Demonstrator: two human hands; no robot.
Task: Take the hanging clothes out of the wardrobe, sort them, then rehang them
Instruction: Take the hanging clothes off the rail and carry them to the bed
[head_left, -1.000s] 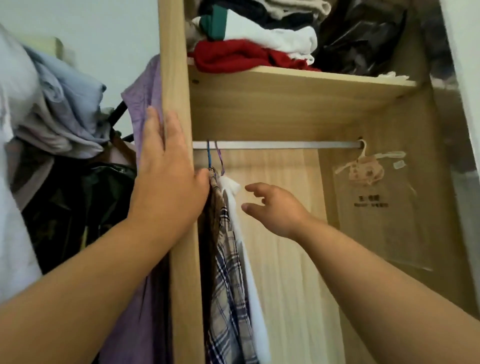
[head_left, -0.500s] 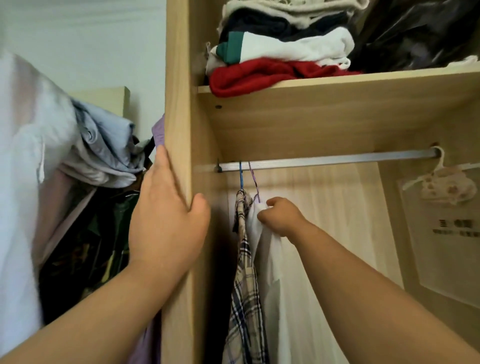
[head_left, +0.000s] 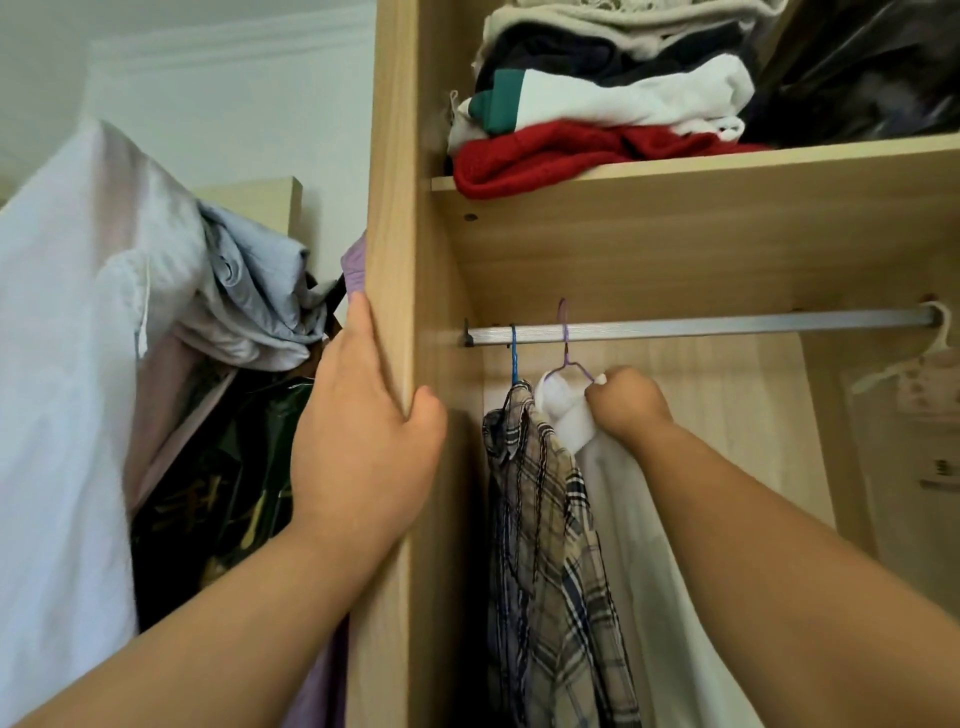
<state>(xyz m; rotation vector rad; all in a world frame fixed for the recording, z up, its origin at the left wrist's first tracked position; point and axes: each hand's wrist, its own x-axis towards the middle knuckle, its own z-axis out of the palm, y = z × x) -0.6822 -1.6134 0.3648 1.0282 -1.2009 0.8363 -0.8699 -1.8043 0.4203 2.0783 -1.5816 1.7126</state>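
Two garments hang at the left end of the metal rail (head_left: 727, 330) inside the wardrobe. A plaid shirt (head_left: 545, 545) hangs on a blue hanger (head_left: 514, 358). Beside it a white garment (head_left: 639, 571) hangs on a purple hanger (head_left: 565, 353). My right hand (head_left: 626, 402) is closed on the white garment's collar and the hanger's shoulder. My left hand (head_left: 363, 431) rests flat on the wardrobe's wooden side panel (head_left: 395, 208), thumb wrapped round its front edge.
Folded clothes (head_left: 597, 109) and a black bag (head_left: 872, 67) lie on the shelf (head_left: 727, 171) above the rail. A white hanger with a clear plastic bag (head_left: 914, 379) hangs at the rail's right end. Left of the panel, a heap of clothes (head_left: 156, 312) piles high.
My right hand reached in from open to closed on the white garment's collar and hanger. The purple hanger has slid right, away from the blue one. The view has tilted upward.
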